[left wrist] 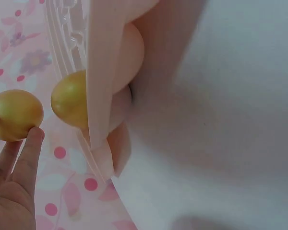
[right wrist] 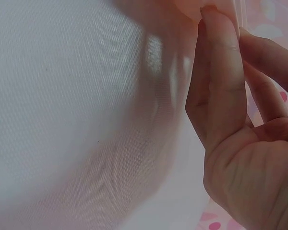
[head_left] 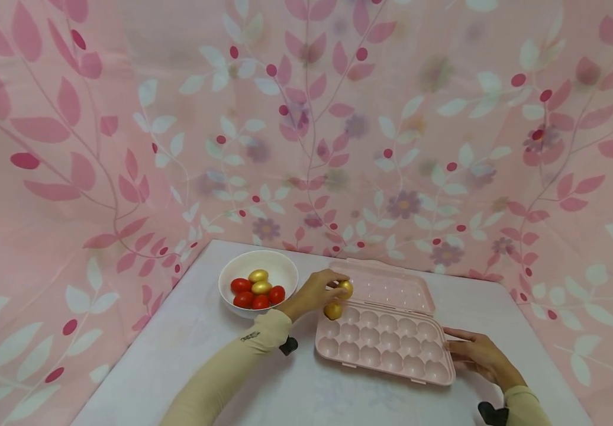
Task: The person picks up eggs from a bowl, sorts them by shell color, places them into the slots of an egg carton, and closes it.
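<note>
A golden egg [head_left: 346, 289] is pinched in the fingers of my left hand [head_left: 313, 292], above the left end of a pink egg tray [head_left: 392, 374]. A second golden egg [head_left: 333, 310] sits in the tray's back left cup; its side pokes above the rim in the left wrist view. The tray's other cups hold no eggs. My right hand [head_left: 478, 356] grips the tray's right edge, thumb [right wrist: 225, 72] on one side and fingers on the other. The tray's lid [head_left: 392, 290] lies folded back behind it.
Left of the tray stands a white bowl [head_left: 283, 269] with several red eggs [head_left: 243, 300] and two golden eggs [head_left: 261, 287]. Everything rests on a white-covered table [head_left: 178, 355]. A pink floral curtain [head_left: 306, 130] encloses the back and sides.
</note>
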The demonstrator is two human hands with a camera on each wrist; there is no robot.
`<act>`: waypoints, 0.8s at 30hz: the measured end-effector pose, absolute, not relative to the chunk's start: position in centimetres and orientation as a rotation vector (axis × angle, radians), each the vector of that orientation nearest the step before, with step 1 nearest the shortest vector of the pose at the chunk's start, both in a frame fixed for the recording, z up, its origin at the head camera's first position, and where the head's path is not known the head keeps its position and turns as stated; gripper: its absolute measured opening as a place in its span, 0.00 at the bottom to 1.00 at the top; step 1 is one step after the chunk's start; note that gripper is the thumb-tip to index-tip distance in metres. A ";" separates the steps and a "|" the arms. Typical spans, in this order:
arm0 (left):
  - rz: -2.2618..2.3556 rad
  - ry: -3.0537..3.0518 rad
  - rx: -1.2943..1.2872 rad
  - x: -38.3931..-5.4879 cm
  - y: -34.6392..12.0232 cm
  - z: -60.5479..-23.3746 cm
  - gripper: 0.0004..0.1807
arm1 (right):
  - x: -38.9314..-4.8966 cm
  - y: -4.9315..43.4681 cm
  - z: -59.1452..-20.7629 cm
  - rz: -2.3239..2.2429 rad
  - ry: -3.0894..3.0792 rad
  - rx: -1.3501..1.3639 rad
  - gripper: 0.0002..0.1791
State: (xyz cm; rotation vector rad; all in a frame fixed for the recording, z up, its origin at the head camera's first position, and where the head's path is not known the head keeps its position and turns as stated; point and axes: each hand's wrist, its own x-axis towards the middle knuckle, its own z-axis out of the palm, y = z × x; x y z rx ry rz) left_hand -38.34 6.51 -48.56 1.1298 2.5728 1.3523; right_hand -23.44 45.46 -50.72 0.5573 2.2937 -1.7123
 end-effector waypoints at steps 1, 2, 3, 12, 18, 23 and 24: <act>1.346 2.570 1.136 -38.3 6.7 -48.5 0.20 | -23.4 45.4 -50.7 -1.713 2.293 0.552 0.35; 1.341 2.571 1.147 -38.2 6.9 -48.6 0.20 | -23.5 45.4 -50.7 -1.717 2.293 0.553 0.35; 1.338 2.572 1.154 -38.2 7.1 -48.6 0.19 | -23.5 45.4 -50.7 -1.717 2.293 0.549 0.35; 1.081 2.632 1.262 -38.5 8.6 -49.8 0.18 | -23.5 45.6 -50.8 -1.724 2.291 0.546 0.35; 0.972 2.643 1.312 -38.2 9.0 -50.3 0.17 | -23.4 45.6 -50.9 -1.729 2.289 0.518 0.34; 0.829 2.679 1.389 -37.9 9.2 -50.1 0.16 | -23.3 45.6 -50.7 -1.737 2.287 0.497 0.34; 0.801 2.682 1.401 -37.8 9.2 -50.1 0.15 | -23.2 45.5 -50.6 -1.737 2.287 0.496 0.34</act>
